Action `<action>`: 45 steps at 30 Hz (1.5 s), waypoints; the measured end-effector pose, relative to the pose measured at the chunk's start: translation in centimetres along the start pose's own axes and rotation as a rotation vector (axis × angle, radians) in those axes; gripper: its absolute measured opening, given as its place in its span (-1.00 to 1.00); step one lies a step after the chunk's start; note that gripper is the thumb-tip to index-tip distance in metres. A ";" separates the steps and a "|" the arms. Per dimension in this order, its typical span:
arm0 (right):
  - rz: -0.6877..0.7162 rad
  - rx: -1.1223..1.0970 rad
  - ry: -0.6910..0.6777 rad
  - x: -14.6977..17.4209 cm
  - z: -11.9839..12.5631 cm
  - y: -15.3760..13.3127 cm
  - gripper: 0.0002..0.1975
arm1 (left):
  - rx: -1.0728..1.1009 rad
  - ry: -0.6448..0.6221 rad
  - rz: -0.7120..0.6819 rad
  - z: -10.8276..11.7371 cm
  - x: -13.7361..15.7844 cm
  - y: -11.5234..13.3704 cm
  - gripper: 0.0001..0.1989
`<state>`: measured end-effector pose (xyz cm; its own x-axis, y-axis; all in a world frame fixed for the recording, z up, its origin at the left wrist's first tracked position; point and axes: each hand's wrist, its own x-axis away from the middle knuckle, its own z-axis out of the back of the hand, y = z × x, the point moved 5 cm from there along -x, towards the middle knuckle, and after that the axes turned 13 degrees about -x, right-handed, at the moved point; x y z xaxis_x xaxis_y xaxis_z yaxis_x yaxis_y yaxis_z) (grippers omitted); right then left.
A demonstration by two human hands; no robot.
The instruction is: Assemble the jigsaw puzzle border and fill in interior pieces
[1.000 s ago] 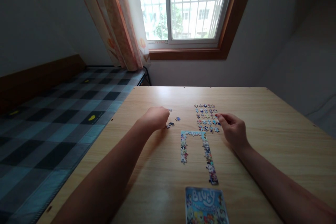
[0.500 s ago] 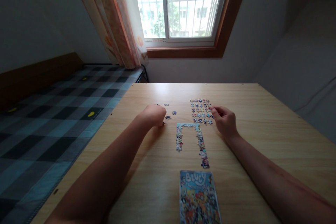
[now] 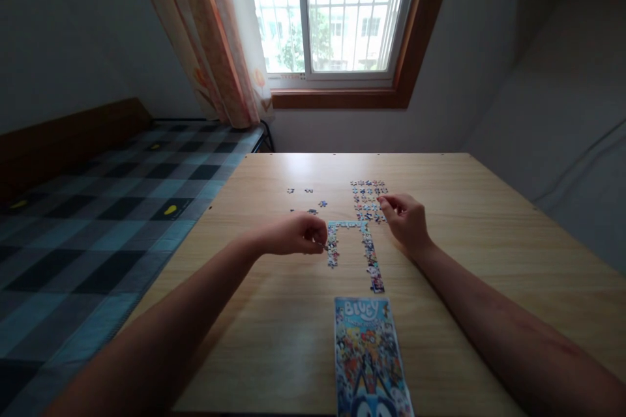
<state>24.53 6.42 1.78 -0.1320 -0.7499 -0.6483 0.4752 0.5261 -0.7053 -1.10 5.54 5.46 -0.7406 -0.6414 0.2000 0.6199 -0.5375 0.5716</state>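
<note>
Puzzle border: one, joined along three sides [image 3: 373, 264], lying flat mid-counter; far run plus two side runs, the right one longer than the left; near side open.
Small piece: one [image 3: 323, 247], at the left fingertips, just beside the border's left run; whether it touches, cannot tell.
Left hand: one [image 3: 298, 232], grip narrow, pinching that piece.
Piece grid: one block [image 3: 369, 191], five rows, beyond the border; exact count too small to tell.
Right hand: one [image 3: 407, 216], at the grid's right edge, thumb and finger close together; cannot tell whether this grip holds anything.
Loose pieces: five visible [image 3: 323, 204], scattered left of the grid, beyond the left hand.
Picture panel: one [image 3: 369, 365], on the near part of the counter, crowded with cartoon figures.
Writing: "BLUEY" in pale capitals at the panel's top; second line too blurred to read.
Counter: one [image 3: 489, 234], pale wood grain.
Bed: one [image 3: 98, 221], left, checked cover, three yellow marks visible.
Window: one [image 3: 349, 32], two panes, bars outside; small marks below left pane, illegible.
Curtain: one [image 3: 220, 45], orange and floral, left of window.
</note>
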 end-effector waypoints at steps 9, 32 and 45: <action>0.212 -0.149 -0.290 0.0 -1.0 -8.2 -0.85 | 0.623 0.100 0.249 -5.8 0.2 -1.4 -0.80; 0.392 0.031 -0.547 5.3 -3.7 -10.1 -0.85 | 0.701 0.118 0.288 -5.6 1.2 -0.9 -0.77; 0.300 0.044 -0.673 6.1 -4.2 -9.4 -0.84 | -0.094 0.452 0.008 -3.1 1.8 -1.2 -0.88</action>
<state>15.67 -1.38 3.25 0.5648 -0.6677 -0.4849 0.4430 0.7411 -0.5046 -2.33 3.35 2.68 -0.5614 -0.8087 -0.1754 0.6613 -0.5659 0.4924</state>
